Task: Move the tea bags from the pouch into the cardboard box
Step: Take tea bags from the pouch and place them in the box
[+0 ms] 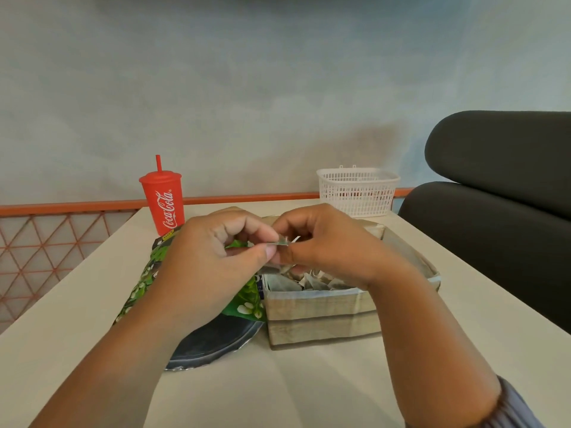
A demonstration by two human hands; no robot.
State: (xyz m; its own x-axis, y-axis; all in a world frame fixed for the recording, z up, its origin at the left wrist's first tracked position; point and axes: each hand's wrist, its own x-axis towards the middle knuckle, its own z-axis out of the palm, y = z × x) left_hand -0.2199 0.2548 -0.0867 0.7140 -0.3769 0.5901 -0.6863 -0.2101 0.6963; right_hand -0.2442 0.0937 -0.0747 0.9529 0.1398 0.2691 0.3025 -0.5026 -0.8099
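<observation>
Above the cardboard box (321,316) the left hand (210,261) and right hand (327,248) meet. Each keeps a narrow fingertip grip on one small tag (282,241), probably a tea bag's, whose long axis runs left to right. The box sits straight below, nearer the right hand, with tea bags (309,281) inside. The green pouch (247,304) touches its left side on the worktop (309,381). The red cup (163,202) reads "Coca-Cola"; the pouch's print is unreadable.

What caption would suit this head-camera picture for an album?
Left hand and right hand pinch a small tag above the cardboard box of tea bags, green pouch alongside.
</observation>
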